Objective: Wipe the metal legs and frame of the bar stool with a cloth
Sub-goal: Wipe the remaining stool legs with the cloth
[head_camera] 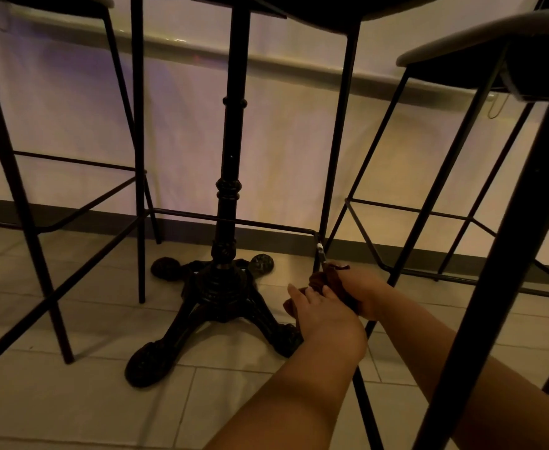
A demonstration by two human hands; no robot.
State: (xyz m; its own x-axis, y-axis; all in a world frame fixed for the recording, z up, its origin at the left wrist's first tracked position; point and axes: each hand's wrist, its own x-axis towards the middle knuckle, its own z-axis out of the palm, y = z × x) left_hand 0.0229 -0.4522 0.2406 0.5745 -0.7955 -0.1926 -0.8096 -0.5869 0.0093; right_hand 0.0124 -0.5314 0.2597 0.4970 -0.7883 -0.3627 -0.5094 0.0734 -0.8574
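Both hands, left hand (323, 315) and right hand (362, 292), have fingers curled round the soft dark brown cloth (333, 280) at the thin black metal stool leg (338, 141) lower-centre of frame (floppy rag, so bunch it tight).

Café or bar: stools (481, 131), pedestal table (231, 177)

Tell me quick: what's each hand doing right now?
Left hand: holds the cloth, fingers over it.
Right hand: grips the cloth around the stool leg.
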